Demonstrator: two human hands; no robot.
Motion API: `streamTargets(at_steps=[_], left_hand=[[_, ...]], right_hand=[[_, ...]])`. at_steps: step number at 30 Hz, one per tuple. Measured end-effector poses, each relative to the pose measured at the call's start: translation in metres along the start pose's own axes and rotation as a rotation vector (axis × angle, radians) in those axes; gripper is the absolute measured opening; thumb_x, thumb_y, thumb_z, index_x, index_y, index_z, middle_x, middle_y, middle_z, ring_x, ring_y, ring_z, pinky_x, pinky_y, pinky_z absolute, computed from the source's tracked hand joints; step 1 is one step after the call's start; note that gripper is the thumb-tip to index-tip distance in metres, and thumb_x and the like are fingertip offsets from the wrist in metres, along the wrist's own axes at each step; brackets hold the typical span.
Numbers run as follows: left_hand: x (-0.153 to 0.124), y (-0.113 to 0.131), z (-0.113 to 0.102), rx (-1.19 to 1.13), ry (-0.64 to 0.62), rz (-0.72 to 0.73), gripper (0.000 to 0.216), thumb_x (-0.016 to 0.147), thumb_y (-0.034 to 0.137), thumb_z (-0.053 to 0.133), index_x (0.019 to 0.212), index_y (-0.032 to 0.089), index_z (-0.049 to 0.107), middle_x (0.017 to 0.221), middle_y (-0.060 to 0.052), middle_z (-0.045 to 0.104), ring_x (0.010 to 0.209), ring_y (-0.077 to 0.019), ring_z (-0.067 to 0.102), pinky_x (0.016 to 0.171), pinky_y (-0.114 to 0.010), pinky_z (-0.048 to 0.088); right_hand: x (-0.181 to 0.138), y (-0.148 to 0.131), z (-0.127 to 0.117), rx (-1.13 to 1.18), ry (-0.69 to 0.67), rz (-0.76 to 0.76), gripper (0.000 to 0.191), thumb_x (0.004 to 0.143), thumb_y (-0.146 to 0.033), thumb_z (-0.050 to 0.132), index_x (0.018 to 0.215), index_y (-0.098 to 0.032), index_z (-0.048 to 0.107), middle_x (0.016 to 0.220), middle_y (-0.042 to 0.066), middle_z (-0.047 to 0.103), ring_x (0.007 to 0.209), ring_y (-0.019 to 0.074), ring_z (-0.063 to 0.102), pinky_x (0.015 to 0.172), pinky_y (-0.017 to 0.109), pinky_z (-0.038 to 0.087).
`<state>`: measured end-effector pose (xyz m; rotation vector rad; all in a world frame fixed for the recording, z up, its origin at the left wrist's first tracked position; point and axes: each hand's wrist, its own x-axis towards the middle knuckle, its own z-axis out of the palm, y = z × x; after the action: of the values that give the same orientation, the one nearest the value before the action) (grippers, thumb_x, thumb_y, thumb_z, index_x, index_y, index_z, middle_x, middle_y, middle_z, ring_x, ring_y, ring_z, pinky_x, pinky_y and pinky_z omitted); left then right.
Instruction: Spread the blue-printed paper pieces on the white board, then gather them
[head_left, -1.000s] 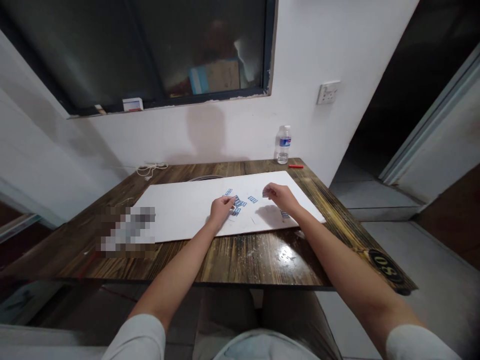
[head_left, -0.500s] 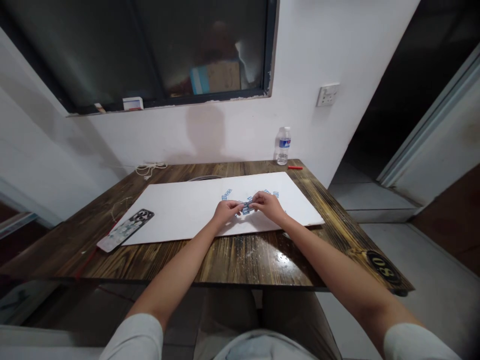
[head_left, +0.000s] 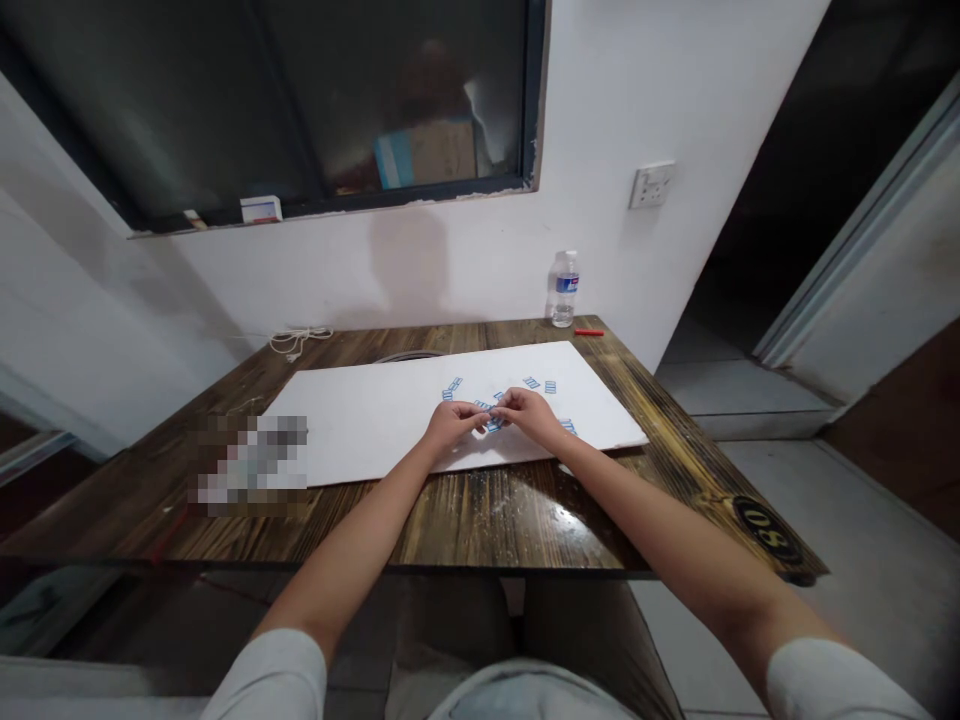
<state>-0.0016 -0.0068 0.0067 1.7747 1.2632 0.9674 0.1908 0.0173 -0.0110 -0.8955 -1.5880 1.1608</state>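
Both hands have come together since a second ago, when they worked apart over the scattered pieces. The left hand point(head_left: 452, 422) and the right hand point(head_left: 529, 415) now meet fingertip to fingertip. Each is closed in a pinch on one small blue-striped piece point(head_left: 493, 424), held just above the near part of a white board point(head_left: 360, 420). Only a sliver of that piece shows between the fingers, so its shape is hard to make out.

More loose blue-striped pieces point(head_left: 550, 386) lie flat on the board. Two are beyond the right hand, two beyond the left, and one is beside the right wrist near the board's near edge. What is printed on them is too small to read.

The board's left half is bare. The board lies on a dark wooden surface point(head_left: 480, 510), with a strip of bare wood between its near edge and the surface's front edge. The right forearm crosses that strip.

A pixelated patch point(head_left: 247, 465) hides whatever lies at the board's near left corner. A white cord point(head_left: 300, 338) is coiled at the far left. A water bottle point(head_left: 564, 289) stands at the far right against the wall, with a red pen point(head_left: 589, 332) just beside it. A round dark sticker point(head_left: 766, 520) sits at the near right corner.
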Motion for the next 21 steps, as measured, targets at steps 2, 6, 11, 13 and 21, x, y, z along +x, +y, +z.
streamTargets(at_steps=[2, 6, 11, 13, 21], left_hand=[[-0.0002, 0.0009, 0.0003, -0.023, 0.010, -0.003, 0.035, 0.072, 0.049, 0.073, 0.081, 0.015, 0.076, 0.066, -0.003, 0.072, 0.060, -0.0147, 0.060, 0.058, -0.026, 0.043], [-0.0008, 0.0034, 0.0015, -0.062, 0.036, -0.013, 0.035, 0.072, 0.050, 0.072, 0.078, 0.015, 0.074, 0.066, -0.003, 0.071, 0.060, -0.0150, 0.060, 0.061, -0.028, 0.045], [-0.0003, 0.0051, 0.0015, -0.080, 0.024, 0.014, 0.036, 0.071, 0.051, 0.073, 0.073, 0.015, 0.073, 0.065, -0.003, 0.071, 0.061, -0.0153, 0.061, 0.062, -0.029, 0.046], [0.0002, 0.0043, 0.0013, -0.094, 0.015, 0.026, 0.037, 0.069, 0.052, 0.074, 0.072, 0.015, 0.074, 0.065, -0.004, 0.071, 0.061, -0.0153, 0.061, 0.061, -0.028, 0.045], [0.0019, 0.0009, 0.0008, -0.164, -0.008, 0.045, 0.039, 0.068, 0.053, 0.077, 0.076, 0.015, 0.073, 0.066, -0.004, 0.071, 0.062, -0.0161, 0.063, 0.061, -0.028, 0.045]], right_hand=[[0.0012, 0.0015, 0.0015, 0.064, 0.005, 0.023, 0.046, 0.058, -0.057, 0.080, 0.065, -0.019, 0.056, 0.060, -0.001, 0.063, 0.056, 0.0136, 0.059, 0.055, 0.027, 0.048], [0.0011, 0.0025, 0.0059, 0.150, 0.044, 0.076, 0.049, 0.055, -0.058, 0.082, 0.065, -0.019, 0.055, 0.061, -0.001, 0.063, 0.056, 0.0132, 0.058, 0.056, 0.027, 0.048], [-0.0037, -0.0010, 0.0095, 0.199, 0.024, 0.115, 0.049, 0.054, -0.058, 0.083, 0.065, -0.019, 0.055, 0.063, 0.000, 0.065, 0.059, 0.0137, 0.060, 0.059, 0.027, 0.047], [-0.0052, -0.0023, 0.0097, 0.208, 0.011, 0.121, 0.050, 0.054, -0.057, 0.083, 0.065, -0.019, 0.054, 0.063, 0.000, 0.065, 0.058, 0.0133, 0.059, 0.059, 0.026, 0.045], [-0.0032, -0.0017, 0.0090, 0.251, -0.056, 0.152, 0.051, 0.051, -0.057, 0.084, 0.064, -0.019, 0.053, 0.058, -0.002, 0.062, 0.052, 0.0105, 0.051, 0.053, 0.024, 0.038]])
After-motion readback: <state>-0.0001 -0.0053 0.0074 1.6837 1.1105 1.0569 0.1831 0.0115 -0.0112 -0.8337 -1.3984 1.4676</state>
